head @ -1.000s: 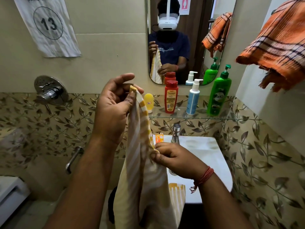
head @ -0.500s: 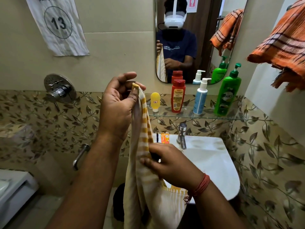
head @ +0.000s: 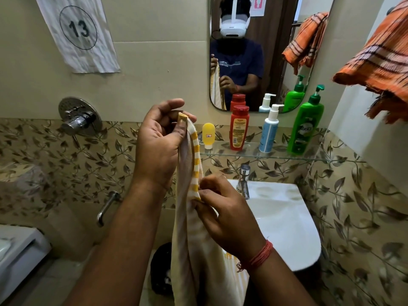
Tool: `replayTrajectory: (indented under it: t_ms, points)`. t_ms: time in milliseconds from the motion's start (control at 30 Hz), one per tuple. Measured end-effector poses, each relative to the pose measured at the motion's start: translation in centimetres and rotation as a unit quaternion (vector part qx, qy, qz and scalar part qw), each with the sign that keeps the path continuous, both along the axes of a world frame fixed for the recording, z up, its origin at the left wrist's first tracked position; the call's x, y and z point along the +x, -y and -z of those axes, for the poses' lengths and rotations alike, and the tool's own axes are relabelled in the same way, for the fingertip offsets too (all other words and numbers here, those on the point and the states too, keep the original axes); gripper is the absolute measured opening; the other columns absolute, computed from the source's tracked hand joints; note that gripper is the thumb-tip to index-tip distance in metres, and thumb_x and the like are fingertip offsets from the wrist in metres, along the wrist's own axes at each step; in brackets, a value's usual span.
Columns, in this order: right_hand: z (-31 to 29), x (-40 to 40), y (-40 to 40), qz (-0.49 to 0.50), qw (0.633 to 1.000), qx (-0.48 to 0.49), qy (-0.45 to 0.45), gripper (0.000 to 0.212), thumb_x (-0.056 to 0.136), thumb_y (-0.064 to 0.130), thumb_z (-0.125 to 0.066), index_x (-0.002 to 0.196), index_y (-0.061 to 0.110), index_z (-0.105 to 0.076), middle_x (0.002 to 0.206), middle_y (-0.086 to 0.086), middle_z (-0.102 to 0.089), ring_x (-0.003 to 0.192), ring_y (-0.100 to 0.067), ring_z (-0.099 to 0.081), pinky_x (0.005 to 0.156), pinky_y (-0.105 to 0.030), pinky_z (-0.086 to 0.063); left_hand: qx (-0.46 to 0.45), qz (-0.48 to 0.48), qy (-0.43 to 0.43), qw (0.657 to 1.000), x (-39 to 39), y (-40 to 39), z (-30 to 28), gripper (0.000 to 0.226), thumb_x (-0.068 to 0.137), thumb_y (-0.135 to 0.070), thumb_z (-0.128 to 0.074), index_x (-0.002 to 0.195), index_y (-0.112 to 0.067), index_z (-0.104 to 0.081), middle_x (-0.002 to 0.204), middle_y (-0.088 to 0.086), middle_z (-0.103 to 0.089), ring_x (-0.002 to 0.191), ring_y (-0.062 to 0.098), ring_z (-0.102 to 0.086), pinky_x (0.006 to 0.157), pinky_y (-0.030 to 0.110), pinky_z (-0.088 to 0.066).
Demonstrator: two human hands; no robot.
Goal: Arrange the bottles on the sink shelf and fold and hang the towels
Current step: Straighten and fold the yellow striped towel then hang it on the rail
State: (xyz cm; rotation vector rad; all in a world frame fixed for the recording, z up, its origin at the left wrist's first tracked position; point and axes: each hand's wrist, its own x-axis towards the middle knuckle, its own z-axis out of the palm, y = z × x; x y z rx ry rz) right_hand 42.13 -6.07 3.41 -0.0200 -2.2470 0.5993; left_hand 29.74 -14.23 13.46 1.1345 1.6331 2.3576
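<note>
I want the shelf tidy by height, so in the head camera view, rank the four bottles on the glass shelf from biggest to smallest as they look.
1. green pump bottle
2. white and blue pump bottle and red bottle: close in height, so unsure; the red one looks wider
3. yellow tube: clearly smallest

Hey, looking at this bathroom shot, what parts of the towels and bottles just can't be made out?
Head view only:
- Striped towel: its lower end runs off the bottom edge; the left hand and right hand cover the parts they pinch.
- Orange towel: cut by the right edge, so what it hangs on is unseen.
- Red bottle and yellow bottle: label print too small to read.
- Dark object below: half hidden behind the towel.
</note>
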Motion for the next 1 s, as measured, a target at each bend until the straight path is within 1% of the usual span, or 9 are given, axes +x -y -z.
replayTrajectory:
  t_ms: [67, 200, 300, 400, 467, 567, 667, 867, 1000]
  points:
    - [0.0, -0.3, -0.1, -0.022, 0.999, -0.039, 0.031, 0.014, 0.094, 0.018, -0.061, 0.104, 0.014, -0.070, 0.120, 0.001, -0.057, 0.107, -0.012, -0.058, 0.090, -0.027, -0.051, 0.000, 0.002, 0.002, 1.000, 0.1, -0.1, 0.0, 0.032, 0.099, 0.003, -0.050, 0.125, -0.013, -0.058, 0.096, -0.002, -0.073, 0.097, 0.015, -0.069, 0.081, 0.025, -0.055]
    - [0.0, -0.8, -0.7, -0.076, 0.985, -0.129, 0.082, 0.015, 0.096, 0.019, -0.060, 0.085, 0.011, -0.065, 0.096, 0.005, -0.058, 0.090, -0.008, -0.057, 0.076, -0.031, -0.051, -0.004, 0.007, -0.003, 1.000, 0.3, -0.2, 0.1, 0.031, 0.099, 0.003, -0.050, 0.123, -0.016, -0.059, 0.095, -0.003, -0.073, 0.097, 0.015, -0.070, 0.082, 0.025, -0.056]
    - [0.4, -0.6, -1.5, -0.164, 0.949, -0.229, 0.141, 0.023, 0.098, 0.031, -0.057, 0.094, 0.015, -0.072, 0.099, 0.002, -0.064, 0.098, -0.015, -0.063, 0.083, -0.037, -0.053, -0.003, 0.003, 0.001, 1.000, 0.1, -0.1, 0.2, 0.032, 0.099, 0.003, -0.050, 0.125, -0.015, -0.058, 0.096, -0.001, -0.073, 0.098, 0.016, -0.070, 0.081, 0.026, -0.055]
    - [1.3, 0.4, -2.3, -0.214, 0.906, -0.316, 0.180, 0.023, 0.097, 0.033, -0.056, 0.083, 0.029, -0.073, 0.089, 0.014, -0.066, 0.088, -0.007, -0.064, 0.081, -0.026, -0.050, 0.011, -0.008, 0.012, 1.000, -0.5, 0.0, 0.1, 0.033, 0.098, 0.005, -0.050, 0.122, -0.016, -0.059, 0.095, -0.001, -0.074, 0.097, 0.015, -0.069, 0.080, 0.025, -0.054]
    - [2.1, 1.0, -2.8, -0.213, 0.893, -0.347, 0.192, 0.036, 0.094, 0.044, -0.056, 0.075, 0.017, -0.071, 0.080, 0.009, -0.064, 0.078, -0.009, -0.061, 0.075, -0.027, -0.048, 0.022, -0.023, 0.027, 0.999, -1.1, 0.3, 0.0, 0.032, 0.097, 0.007, -0.051, 0.118, -0.016, -0.060, 0.095, 0.001, -0.074, 0.093, 0.013, -0.070, 0.079, 0.024, -0.054]
    - [2.6, 1.7, -4.1, -0.188, 0.914, -0.321, 0.165, 0.059, 0.090, 0.061, -0.054, 0.074, 0.006, -0.067, 0.076, -0.006, -0.061, 0.073, -0.020, -0.059, 0.072, -0.033, -0.046, 0.033, -0.065, 0.056, 0.996, -2.1, 0.4, 0.0, 0.031, 0.096, 0.008, -0.052, 0.114, -0.015, -0.061, 0.097, 0.007, -0.074, 0.090, 0.014, -0.071, 0.078, 0.025, -0.054]
    - [2.6, 2.2, -6.0, -0.150, 0.940, -0.261, 0.163, 0.059, 0.092, 0.061, -0.051, 0.084, 0.005, -0.070, 0.085, -0.014, -0.064, 0.084, -0.028, -0.063, 0.075, -0.041, -0.051, 0.051, -0.106, 0.084, 0.990, -2.6, 0.5, 0.0, 0.031, 0.094, 0.011, -0.052, 0.110, -0.014, -0.061, 0.095, 0.008, -0.074, 0.088, 0.013, -0.072, 0.074, 0.022, -0.054]
    - [4.5, 3.3, -7.4, -0.141, 0.884, -0.370, 0.248, 0.025, 0.096, 0.037, -0.056, 0.090, 0.024, -0.076, 0.089, 0.007, -0.072, 0.087, -0.009, -0.067, 0.075, -0.027, -0.052, 0.082, -0.145, 0.095, 0.981, -2.5, 0.6, -0.4, 0.033, 0.091, 0.013, -0.052, 0.101, -0.017, -0.062, 0.089, 0.005, -0.074, 0.081, 0.008, -0.070, 0.070, 0.017, -0.052]
    - [5.5, 3.8, -8.6, -0.092, 0.902, -0.351, 0.234, 0.053, 0.087, 0.060, -0.055, 0.100, 0.011, -0.072, 0.099, -0.012, -0.071, 0.097, -0.031, -0.066, 0.085, -0.048, -0.053, 0.086, -0.175, 0.104, 0.975, -3.0, 0.8, 0.0, 0.034, 0.089, 0.012, -0.051, 0.098, -0.019, -0.062, 0.089, 0.003, -0.075, 0.087, 0.011, -0.071, 0.076, 0.019, -0.052]
